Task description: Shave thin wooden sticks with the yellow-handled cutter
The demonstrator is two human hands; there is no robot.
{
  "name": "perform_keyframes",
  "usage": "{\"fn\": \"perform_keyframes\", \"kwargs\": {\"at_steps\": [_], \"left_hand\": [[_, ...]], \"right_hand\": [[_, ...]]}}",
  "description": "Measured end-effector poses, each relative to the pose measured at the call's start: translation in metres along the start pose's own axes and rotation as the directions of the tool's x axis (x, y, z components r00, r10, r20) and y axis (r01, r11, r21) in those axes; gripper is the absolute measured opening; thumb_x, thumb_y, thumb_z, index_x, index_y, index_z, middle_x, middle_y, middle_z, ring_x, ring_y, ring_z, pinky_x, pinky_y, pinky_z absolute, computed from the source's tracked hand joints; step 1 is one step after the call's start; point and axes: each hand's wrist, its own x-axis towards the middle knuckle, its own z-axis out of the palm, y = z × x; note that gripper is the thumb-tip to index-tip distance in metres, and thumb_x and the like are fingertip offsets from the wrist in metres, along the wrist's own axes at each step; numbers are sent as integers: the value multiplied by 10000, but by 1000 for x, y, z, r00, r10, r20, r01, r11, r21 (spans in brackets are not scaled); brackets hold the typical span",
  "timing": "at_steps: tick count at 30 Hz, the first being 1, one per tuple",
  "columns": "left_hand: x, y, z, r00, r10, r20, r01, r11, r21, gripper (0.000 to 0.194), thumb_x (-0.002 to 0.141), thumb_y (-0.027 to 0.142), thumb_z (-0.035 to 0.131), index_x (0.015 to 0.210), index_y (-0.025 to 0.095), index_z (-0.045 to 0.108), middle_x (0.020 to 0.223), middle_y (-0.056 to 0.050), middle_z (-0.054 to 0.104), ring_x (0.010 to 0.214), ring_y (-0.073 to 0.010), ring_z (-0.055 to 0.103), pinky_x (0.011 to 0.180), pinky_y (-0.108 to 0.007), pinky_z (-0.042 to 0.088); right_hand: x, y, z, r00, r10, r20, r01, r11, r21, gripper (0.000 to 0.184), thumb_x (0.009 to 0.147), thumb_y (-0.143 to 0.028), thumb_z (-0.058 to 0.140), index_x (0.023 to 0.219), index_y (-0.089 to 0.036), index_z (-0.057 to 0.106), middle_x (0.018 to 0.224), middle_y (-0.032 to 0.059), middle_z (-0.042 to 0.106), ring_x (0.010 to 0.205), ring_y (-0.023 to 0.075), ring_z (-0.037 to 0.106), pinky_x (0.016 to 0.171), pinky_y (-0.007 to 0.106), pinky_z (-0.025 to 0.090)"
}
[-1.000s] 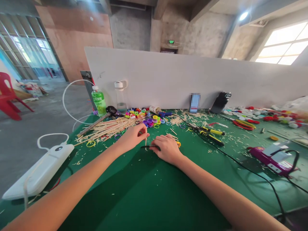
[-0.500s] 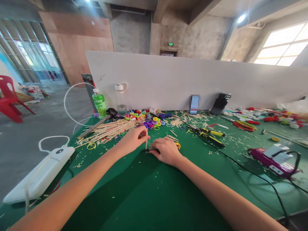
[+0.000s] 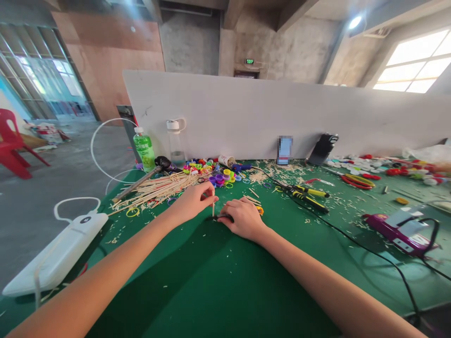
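left hand [image 3: 192, 201] pinching upright wooden stick [image 3: 213, 206] | right hand [image 3: 243, 217] pressing black ring [image 3: 221, 217] flat | stick at ring, joining unfinished | stick pile [image 3: 158, 188] untouched

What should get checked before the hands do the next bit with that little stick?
1. Left hand pinches the thin stick upright: ok.
2. Right hand presses down on the small black piece on the green table: ok.
3. Stick tip meets the black piece: cannot tell, fingers hide it.
4. Spare sticks, the stick pile, within reach of the left hand: ok.
5. Black cord lies clear of both hands: ok.
6. Space around the hands is free of wood shavings: not ok, bits are scattered about.
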Motion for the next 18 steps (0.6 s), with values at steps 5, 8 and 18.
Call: {"fn": "perform_keyframes", "kwargs": {"at_steps": [5,8,18], "left_hand": [[1,-3,-1,1000,1,-1,-1,1000,-6,167,860,382,528,818,226,486,778,20,657,721,-177,654,648,-294,477],[1,-5,-1,1000,1,4,-1,1000,-17,176,862,386,525,810,225,475,769,14,663,715,-180,656,648,-300,481],[2,-2,0,1000,8,10,-8,1000,25,186,859,389,525,795,220,485,737,13,660,689,-176,649,612,-288,472]], "right_hand": [[-2,-3,1,998,3,-58,-2,1000,22,143,857,-351,616,918,-229,658,853,3,668,817,172,540,739,323,287],[-2,-3,2,995,32,-95,-28,999,42,126,862,-342,613,854,-229,666,803,2,660,796,167,535,742,324,282],[-2,0,8,993,26,-119,-20,999,47,138,866,-347,615,839,-218,657,799,-4,660,784,156,539,760,324,276]]}}
